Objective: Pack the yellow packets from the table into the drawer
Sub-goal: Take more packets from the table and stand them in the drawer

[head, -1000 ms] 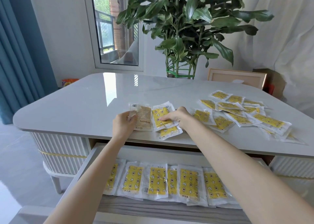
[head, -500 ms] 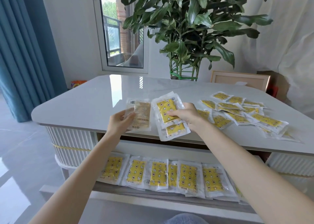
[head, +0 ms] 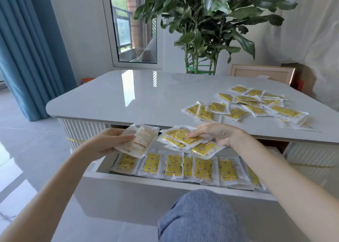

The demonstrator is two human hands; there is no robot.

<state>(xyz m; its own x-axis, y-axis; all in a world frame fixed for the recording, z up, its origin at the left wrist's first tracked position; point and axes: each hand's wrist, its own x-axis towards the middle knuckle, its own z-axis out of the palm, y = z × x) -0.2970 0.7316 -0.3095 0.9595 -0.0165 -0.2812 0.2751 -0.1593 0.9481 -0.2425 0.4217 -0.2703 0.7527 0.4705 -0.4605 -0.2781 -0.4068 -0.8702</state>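
My left hand [head: 108, 143] holds a packet [head: 141, 140] turned pale back side up, thumb on top, just off the table's front edge. My right hand [head: 218, 136] grips a fanned bunch of yellow packets [head: 185, 140] with the fingers on top, over the open drawer [head: 165, 184]. A row of several yellow packets [head: 174, 165] lies flat inside the drawer. More yellow packets [head: 245, 107] lie scattered on the right part of the grey table [head: 128, 98].
A large potted plant [head: 207, 21] and a wooden frame [head: 260, 73] stand behind the table. Blue curtains [head: 23, 49] hang at the left by a window. My knee in blue jeans [head: 200, 216] is below the drawer front. Shiny floor lies to the left.
Both hands have lifted their packets off the table and drawn them back and down, to above the open drawer. The camera has pulled back and lowered.
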